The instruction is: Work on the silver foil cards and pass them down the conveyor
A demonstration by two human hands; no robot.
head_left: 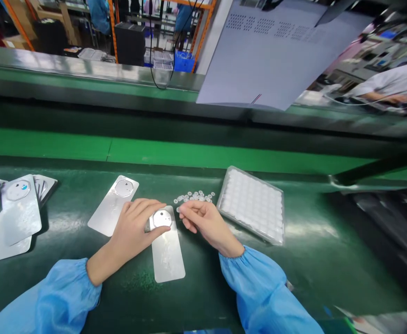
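My left hand (135,225) grips the upper end of a flat silver plate (169,260), with thumb and fingers on either side of the round white disc (162,218) set in it. Just right of that plate, my right hand (205,220) is closed in a pinch on a small clear ring (178,209), partly covered by the fingertips. Beyond the fingers lies a loose heap of small clear rings (198,196). A second silver plate (106,211) with a round inset rests to the left of my left hand.
Several more silver plates (21,213) are piled at the far left. A clear tray of white pieces (254,204) lies right of the rings. A printed sheet (248,60) hangs above the bench's back. Black material (380,232) is at the right, blurred.
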